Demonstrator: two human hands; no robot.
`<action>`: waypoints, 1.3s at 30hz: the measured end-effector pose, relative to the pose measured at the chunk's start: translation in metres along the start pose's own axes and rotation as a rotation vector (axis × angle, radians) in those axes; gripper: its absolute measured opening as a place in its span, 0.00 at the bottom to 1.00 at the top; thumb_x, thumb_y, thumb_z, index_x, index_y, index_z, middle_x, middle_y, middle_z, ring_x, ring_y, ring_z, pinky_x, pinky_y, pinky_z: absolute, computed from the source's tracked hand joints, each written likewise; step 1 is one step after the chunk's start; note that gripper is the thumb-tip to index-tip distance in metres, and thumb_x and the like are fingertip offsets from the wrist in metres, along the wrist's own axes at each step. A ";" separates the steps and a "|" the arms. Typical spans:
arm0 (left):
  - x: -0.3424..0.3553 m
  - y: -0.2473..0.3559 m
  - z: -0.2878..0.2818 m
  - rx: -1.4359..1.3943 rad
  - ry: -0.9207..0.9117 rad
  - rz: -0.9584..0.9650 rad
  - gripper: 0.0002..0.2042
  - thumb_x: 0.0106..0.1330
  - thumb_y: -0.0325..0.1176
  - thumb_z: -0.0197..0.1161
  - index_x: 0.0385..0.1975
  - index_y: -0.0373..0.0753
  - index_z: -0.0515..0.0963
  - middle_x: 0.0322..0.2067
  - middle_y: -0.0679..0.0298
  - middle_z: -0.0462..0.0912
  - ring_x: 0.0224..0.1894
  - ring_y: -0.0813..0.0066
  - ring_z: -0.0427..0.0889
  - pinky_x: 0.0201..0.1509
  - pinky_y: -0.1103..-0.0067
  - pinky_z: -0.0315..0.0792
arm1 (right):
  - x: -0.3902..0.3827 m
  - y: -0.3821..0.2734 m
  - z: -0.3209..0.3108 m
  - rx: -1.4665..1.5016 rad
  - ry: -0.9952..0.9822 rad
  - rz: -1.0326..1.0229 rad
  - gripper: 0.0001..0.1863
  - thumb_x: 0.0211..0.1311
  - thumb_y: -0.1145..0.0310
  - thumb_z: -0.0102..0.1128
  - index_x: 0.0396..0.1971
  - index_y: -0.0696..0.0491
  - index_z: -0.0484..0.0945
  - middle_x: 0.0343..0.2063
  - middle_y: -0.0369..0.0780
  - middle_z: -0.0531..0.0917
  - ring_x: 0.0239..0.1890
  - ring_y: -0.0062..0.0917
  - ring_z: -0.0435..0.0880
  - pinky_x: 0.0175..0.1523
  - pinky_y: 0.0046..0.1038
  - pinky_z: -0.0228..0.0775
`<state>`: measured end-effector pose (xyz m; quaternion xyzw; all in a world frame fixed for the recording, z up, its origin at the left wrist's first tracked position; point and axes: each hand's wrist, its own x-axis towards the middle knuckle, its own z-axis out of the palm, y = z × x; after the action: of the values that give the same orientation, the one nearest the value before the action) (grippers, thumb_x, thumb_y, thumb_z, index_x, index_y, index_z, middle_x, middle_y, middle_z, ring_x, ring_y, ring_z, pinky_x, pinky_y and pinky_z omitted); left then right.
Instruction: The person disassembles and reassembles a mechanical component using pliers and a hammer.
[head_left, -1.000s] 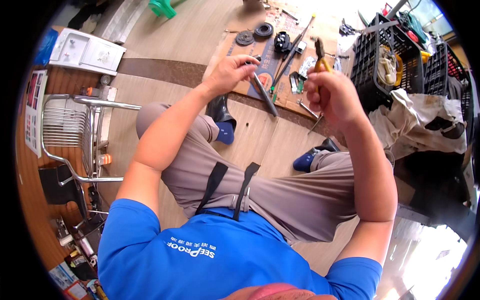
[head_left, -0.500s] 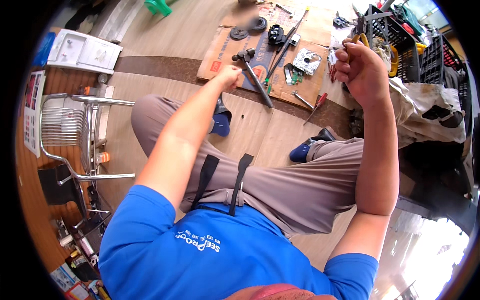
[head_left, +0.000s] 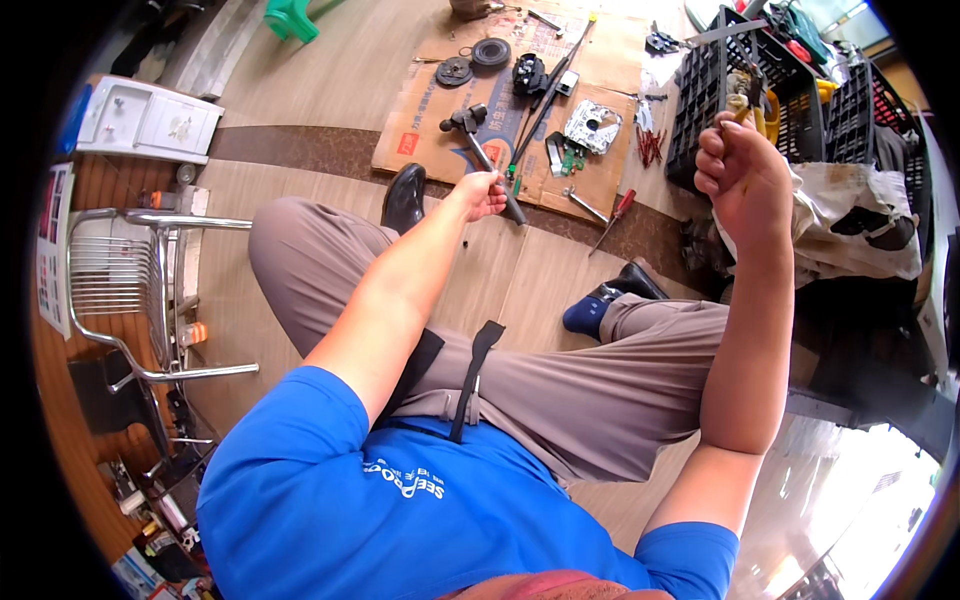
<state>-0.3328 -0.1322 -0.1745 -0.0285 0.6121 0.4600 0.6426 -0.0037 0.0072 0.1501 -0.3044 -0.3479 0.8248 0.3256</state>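
The pliers point(head_left: 744, 113) are up in the air on the right, in front of the black crate point(head_left: 690, 115); the right hand point(head_left: 742, 170) has its fingers curled around their yellow handles, with the dark nose pointing away from the body, probably to leave the nose free. The left hand point(head_left: 483, 196) is half curled at the lower handle of the hammer point(head_left: 480, 152); whether the fingers close around it cannot be told. The hammer's head points away and its handle toward the person, an angle that seems to suit an easy reach. Beneath is a cardboard sheet point(head_left: 420, 108), likely there to guard the floor, bearing a black ring point(head_left: 490, 52), a black disc point(head_left: 454, 71) and a silvery plate point(head_left: 592, 127). A red-handled screwdriver point(head_left: 626, 203) lies just beside its near edge, within reach. Farther right, a pale cloth point(head_left: 835, 205) hangs by the crate.
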 end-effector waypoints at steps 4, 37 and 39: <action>-0.001 -0.017 -0.011 -0.108 0.013 -0.038 0.17 0.74 0.49 0.46 0.44 0.41 0.73 0.30 0.63 0.74 0.34 0.65 0.76 0.41 0.65 0.75 | -0.002 -0.006 -0.011 0.000 -0.001 -0.026 0.07 0.64 0.68 0.50 0.40 0.50 0.69 0.26 0.33 0.71 0.25 0.18 0.66 0.28 0.21 0.56; -0.006 -0.080 -0.050 1.436 0.484 -0.023 0.16 0.65 0.29 0.53 0.51 0.33 0.75 0.53 0.46 0.77 0.57 0.50 0.76 0.59 0.64 0.72 | -0.007 -0.021 0.000 -0.105 -0.227 -0.051 0.16 0.67 0.65 0.47 0.50 0.58 0.64 0.33 0.37 0.65 0.30 0.18 0.62 0.32 0.16 0.58; -0.005 -0.084 -0.065 1.412 0.529 -0.035 0.16 0.66 0.28 0.51 0.52 0.34 0.74 0.54 0.47 0.77 0.57 0.49 0.75 0.59 0.63 0.72 | 0.002 -0.013 0.012 -0.060 -0.229 -0.039 0.16 0.65 0.65 0.47 0.48 0.59 0.67 0.31 0.38 0.68 0.28 0.19 0.65 0.30 0.20 0.58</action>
<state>-0.3288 -0.2225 -0.2309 0.2710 0.8949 -0.0743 0.3468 -0.0090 0.0113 0.1668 -0.2109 -0.4131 0.8369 0.2905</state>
